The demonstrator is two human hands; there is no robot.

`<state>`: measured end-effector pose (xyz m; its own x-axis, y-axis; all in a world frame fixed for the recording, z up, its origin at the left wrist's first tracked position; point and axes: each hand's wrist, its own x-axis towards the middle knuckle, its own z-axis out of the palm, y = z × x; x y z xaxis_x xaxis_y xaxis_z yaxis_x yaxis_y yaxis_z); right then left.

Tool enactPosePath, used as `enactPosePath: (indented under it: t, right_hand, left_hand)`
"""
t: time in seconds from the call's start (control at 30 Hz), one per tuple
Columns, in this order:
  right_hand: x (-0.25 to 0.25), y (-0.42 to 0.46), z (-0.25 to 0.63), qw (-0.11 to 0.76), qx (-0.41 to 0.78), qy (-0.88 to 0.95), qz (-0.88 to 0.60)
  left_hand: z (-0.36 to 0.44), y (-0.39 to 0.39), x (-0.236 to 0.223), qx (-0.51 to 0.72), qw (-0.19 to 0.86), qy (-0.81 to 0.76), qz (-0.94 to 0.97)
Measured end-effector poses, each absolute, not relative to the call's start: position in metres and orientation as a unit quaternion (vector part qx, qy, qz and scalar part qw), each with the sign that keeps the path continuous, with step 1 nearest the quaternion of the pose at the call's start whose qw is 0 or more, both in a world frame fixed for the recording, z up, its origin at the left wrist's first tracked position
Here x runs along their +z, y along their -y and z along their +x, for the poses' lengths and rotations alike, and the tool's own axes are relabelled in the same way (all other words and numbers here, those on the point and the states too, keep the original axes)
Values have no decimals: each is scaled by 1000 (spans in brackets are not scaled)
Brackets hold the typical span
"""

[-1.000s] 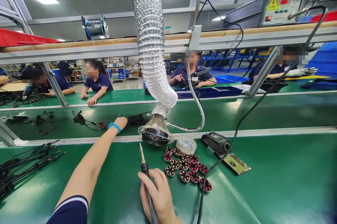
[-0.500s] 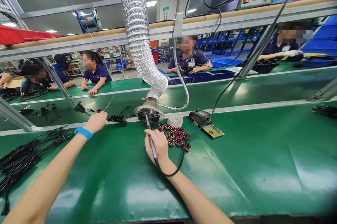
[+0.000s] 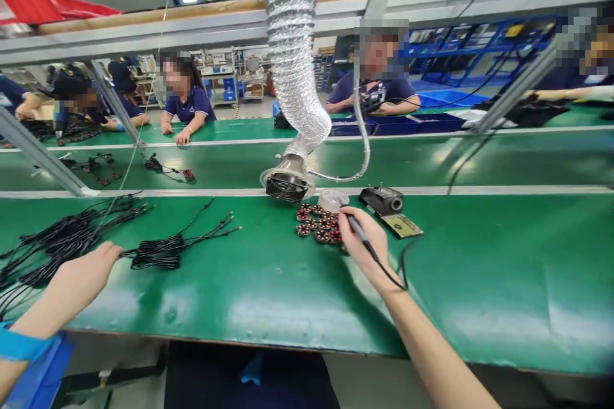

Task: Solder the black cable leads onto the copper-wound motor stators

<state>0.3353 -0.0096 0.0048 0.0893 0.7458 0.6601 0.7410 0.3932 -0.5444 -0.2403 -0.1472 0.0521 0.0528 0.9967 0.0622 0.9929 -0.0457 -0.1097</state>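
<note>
My left hand is closed on the end of a coiled black cable, whose stripped ends point right on the green mat. A thin strand of solder wire runs down towards this hand; whether the fingers hold it too, I cannot tell. My right hand grips a soldering iron like a pen. Its tip is hidden behind the fingers, close to several small round motor coils with red and copper windings. Behind them lies a roll of tape.
A heap of black cables covers the left of the bench. A fume hood with fan hangs from a silver duct. The soldering iron stand is at right. Co-workers sit across the bench, beyond a metal frame.
My left hand has moved left and nearer to me, and now holds the black cable. My right hand has carried the soldering iron from the fan rightward to the coils. The view has shifted.
</note>
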Motion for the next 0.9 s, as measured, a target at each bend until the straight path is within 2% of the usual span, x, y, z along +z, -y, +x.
enactPosePath:
  t: [0.1, 0.2, 0.33, 0.4, 0.6, 0.9]
  right_hand:
    - [-5, -5, 348, 480, 14, 686, -546]
    - [-16, -13, 348, 419, 39, 703, -573]
    - [-20, -7, 337, 457, 0, 659, -597]
    - [-17, 2, 332, 476, -12, 652, -590]
    - [-15, 38, 324, 518, -20, 647, -560]
    - [-46, 54, 323, 500, -111, 686, -516]
  left_hand:
    - [-258, 160, 56, 62, 139, 729, -667]
    - [-246, 156, 67, 71, 138, 748, -645]
    - [-197, 134, 65, -28, 65, 701, -709]
    - [-167, 121, 52, -28, 14, 673, -739]
    - [-116, 98, 8, 33, 39, 679, -732]
    - [-115, 106, -11, -126, -23, 641, -757]
